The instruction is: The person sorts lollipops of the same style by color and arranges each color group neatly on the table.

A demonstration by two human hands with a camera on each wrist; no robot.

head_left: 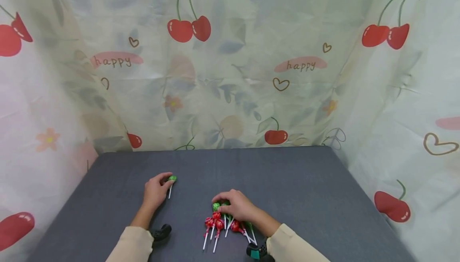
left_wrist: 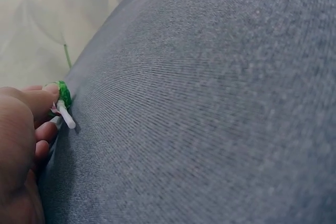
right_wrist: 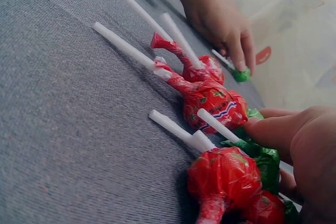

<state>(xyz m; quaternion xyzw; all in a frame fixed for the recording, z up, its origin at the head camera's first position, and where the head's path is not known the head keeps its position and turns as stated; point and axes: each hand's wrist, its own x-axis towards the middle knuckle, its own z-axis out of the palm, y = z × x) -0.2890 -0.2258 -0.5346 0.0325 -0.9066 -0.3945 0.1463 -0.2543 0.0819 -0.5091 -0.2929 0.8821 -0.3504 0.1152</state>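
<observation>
2 sleeves, plain pale cream, near side of scene: left sleeve [head_left: 131,244], right sleeve [head_left: 292,246]. Both end on the forearm, short of the bare left hand [head_left: 156,192] and right hand [head_left: 238,206]. 2 black wrist devices: left device [head_left: 162,233] rounded, sticking out right; right device [head_left: 256,251] has 1 teal patch. Finer markings too small to read.
</observation>
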